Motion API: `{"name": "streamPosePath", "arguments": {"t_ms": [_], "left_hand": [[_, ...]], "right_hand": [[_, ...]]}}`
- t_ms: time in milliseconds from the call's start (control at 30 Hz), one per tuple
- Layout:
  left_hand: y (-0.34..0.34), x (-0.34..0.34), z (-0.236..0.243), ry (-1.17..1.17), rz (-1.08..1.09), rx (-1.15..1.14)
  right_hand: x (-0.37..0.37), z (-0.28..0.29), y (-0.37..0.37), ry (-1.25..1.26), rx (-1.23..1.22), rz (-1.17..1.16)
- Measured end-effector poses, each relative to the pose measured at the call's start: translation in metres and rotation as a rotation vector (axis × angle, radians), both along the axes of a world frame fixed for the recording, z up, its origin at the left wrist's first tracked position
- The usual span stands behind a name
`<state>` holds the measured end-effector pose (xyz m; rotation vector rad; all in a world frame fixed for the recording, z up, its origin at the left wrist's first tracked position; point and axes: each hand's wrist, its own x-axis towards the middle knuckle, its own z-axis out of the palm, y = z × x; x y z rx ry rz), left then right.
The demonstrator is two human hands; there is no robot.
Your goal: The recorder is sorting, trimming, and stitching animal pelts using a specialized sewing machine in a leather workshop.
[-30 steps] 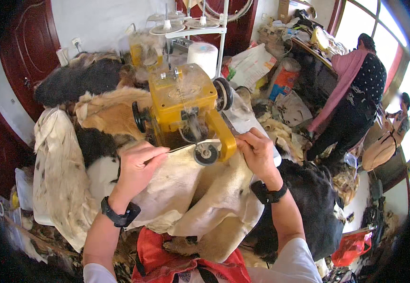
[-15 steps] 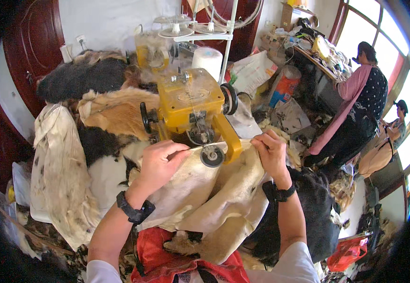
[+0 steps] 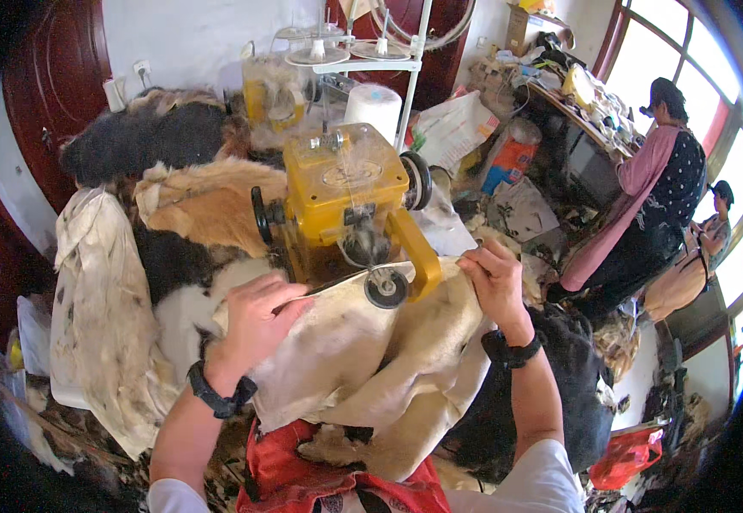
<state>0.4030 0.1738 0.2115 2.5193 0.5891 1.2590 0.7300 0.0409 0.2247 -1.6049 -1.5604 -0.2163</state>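
Note:
A cream-coloured hide [image 3: 337, 342] hangs from the yellow fur sewing machine [image 3: 346, 179], its upper edge running past the dark roller wheel [image 3: 386, 287]. On the left side of the wheel, my left hand [image 3: 256, 316] pinches that edge between thumb and fingers. To the wheel's right, my right hand [image 3: 495, 278] grips the same edge, close to the machine's curved yellow arm [image 3: 418, 256]. The hide drapes down over a red apron [image 3: 294, 466] on my lap. Loose hair fluff clings to the machine. Whatever lies behind the hide's edge is hidden.
Pale [image 3: 102, 308], tan [image 3: 209, 197] and dark pelts [image 3: 145, 137] lie to the left. A white thread cone [image 3: 374, 111] stands behind the machine. At right, a person in pink sleeves [image 3: 645, 197] works by a cluttered bench [image 3: 572, 107]; another person sits farther back. A red bag [image 3: 624, 457] lies lower right.
My left hand has moved left and slightly down along the hide's edge, away from the wheel, still gripping it. My right hand stays nearly in place.

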Motion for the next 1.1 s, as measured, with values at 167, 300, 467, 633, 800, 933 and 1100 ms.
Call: {"name": "streamPosePath", "arguments": {"t_ms": [167, 300, 467, 633, 800, 933, 1100], "left_hand": [[-0.003, 0.015, -0.009, -0.165, 0.057, -0.104], [0.003, 0.023, -0.015, -0.143, 0.062, 0.015], [-0.009, 0.032, 0.000, -0.111, 0.130, 0.098], [-0.012, 0.043, -0.005, -0.070, 0.032, 0.056], [-0.015, 0.051, -0.006, -0.170, 0.052, -0.098], [-0.014, 0.055, -0.013, -0.213, 0.093, -0.267], [-0.020, 0.052, -0.009, -0.289, 0.086, -0.652]], "right_hand": [[0.014, -0.003, -0.002, 0.006, -0.016, 0.032], [0.020, -0.015, -0.005, 0.013, -0.013, -0.029], [0.016, -0.018, -0.006, 0.047, 0.015, -0.035], [0.017, -0.023, -0.008, 0.139, 0.037, -0.013], [0.013, -0.022, -0.012, 0.140, 0.020, -0.011], [0.014, -0.021, -0.014, 0.161, 0.012, -0.024], [0.014, -0.018, -0.013, 0.153, 0.011, -0.032]]}}
